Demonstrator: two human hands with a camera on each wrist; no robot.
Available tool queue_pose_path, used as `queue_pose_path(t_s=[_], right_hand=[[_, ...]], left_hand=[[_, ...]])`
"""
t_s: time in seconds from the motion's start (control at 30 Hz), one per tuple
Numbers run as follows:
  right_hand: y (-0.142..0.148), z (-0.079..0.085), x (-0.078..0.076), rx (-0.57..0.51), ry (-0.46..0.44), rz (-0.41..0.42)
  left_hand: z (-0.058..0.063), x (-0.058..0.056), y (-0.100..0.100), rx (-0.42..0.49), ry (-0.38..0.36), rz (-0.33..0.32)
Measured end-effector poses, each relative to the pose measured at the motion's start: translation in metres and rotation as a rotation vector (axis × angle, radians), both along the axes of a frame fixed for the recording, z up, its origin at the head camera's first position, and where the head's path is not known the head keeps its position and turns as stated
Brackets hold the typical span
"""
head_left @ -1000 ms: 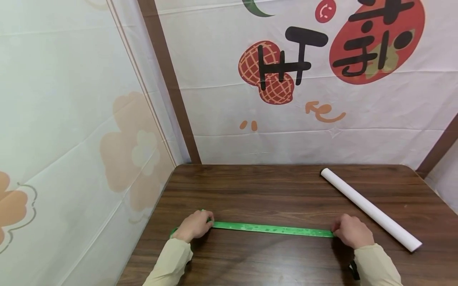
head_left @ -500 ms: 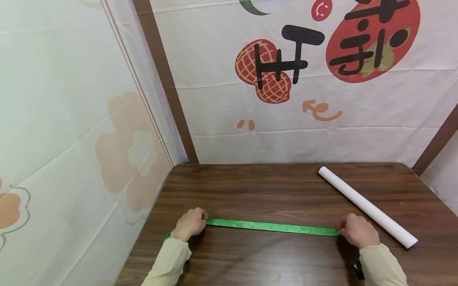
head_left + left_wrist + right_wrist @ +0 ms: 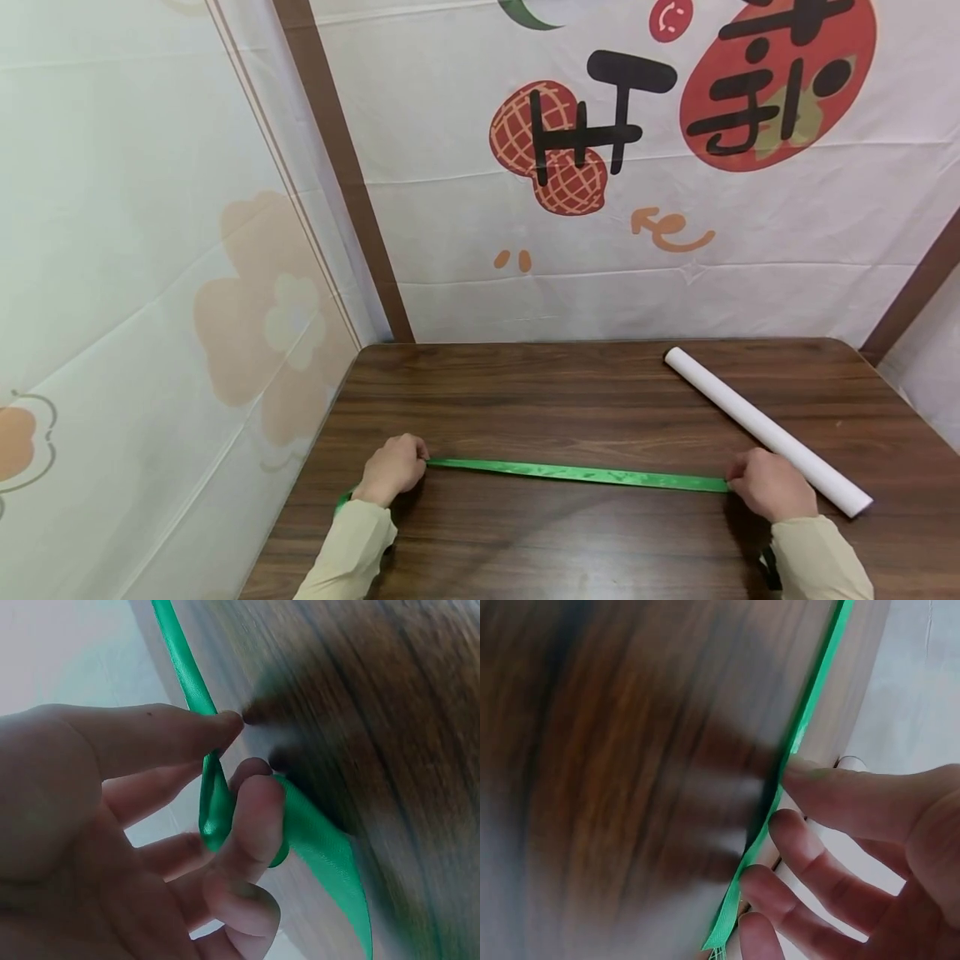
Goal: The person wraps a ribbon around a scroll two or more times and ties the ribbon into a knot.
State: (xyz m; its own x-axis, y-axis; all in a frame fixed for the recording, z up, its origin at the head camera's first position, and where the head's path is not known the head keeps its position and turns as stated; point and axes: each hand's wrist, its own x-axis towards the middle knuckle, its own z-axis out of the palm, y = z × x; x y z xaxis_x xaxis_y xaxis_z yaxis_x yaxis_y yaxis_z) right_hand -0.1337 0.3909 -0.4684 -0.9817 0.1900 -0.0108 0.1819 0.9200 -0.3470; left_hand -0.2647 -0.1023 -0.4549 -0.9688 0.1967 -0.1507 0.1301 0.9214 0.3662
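A shiny green ribbon (image 3: pixel 577 473) runs nearly straight across the table between two hands. My left hand (image 3: pixel 395 468) pinches it between thumb and fingers. In the left wrist view the ribbon (image 3: pixel 180 656) passes under the thumb, loops between the fingers, and a loose length hangs down beyond them. My right hand (image 3: pixel 772 483) pinches the other part of the ribbon near its end. The right wrist view shows the frayed tip of the ribbon (image 3: pixel 724 922) just past the fingertips (image 3: pixel 761 889).
A white roll (image 3: pixel 765 429) lies slantwise on the right of the brown wood-grain table (image 3: pixel 517 392), close behind the right hand. Printed white cloth (image 3: pixel 450 208) hangs at the back and along the left side.
The right hand has moved to the right and the left hand slightly left, so the green ribbon between them has grown longer. The head view has shifted slightly.
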Motion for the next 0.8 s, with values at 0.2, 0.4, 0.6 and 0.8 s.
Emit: queue_pose_path(t_s=[0.2,0.4,0.6,0.8], right_hand=[[0.003,-0.002,0.0,0.017,0.02,0.013],[0.008,-0.004,0.002,0.014,0.027,0.003],[0.01,-0.002,0.003,0.001,-0.001,-0.009],[0.01,0.002,0.004,-0.009,-0.005,-0.019]], left_hand=[[-0.002,0.0,-0.003,0.011,0.058,0.005],[-0.004,0.001,-0.007,0.047,0.142,0.032],[-0.003,0.0,-0.016,0.003,0.226,0.023],[-0.004,-0.002,-0.03,-0.079,0.359,0.01]])
